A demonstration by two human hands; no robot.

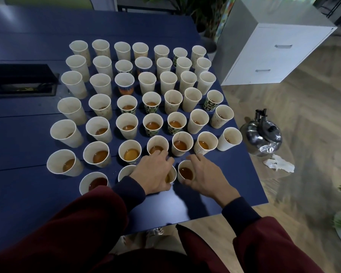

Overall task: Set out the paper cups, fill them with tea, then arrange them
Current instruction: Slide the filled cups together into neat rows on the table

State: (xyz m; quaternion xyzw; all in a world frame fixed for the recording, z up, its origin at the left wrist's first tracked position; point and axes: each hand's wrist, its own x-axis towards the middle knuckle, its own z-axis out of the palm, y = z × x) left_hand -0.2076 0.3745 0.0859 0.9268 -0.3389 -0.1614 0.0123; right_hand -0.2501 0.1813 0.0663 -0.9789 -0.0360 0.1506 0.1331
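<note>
**Both hands on two front-row cups of tea**

A dark blue table carries a broad grid of upright paper cups, set in rows running away from the person. Most are plain cream. A few wear a green-and-black pattern, and one in the middle has an orange and blue base. Amber tea shows in the nearer rows. In the far rows the angle hides whether anything has been poured.

At the near edge of the grid, the left hand lies over the left-held cup, covering most of its mouth. The thumb is on the near side and the fingers are curved round the far side, the fingertips close to a cup in the next row. Just beside it, the right hand wraps the right-held cup from the right, thumb under the near rim and fingers round the back. The tea inside stays in plain sight. The two cups stand almost touching. Both arms wear maroon sleeves with dark cuffs.

Off the table's right edge, a steel kettle sits on the wooden floor with a crumpled tissue just beside it. A white drawer cabinet stands further back
</note>
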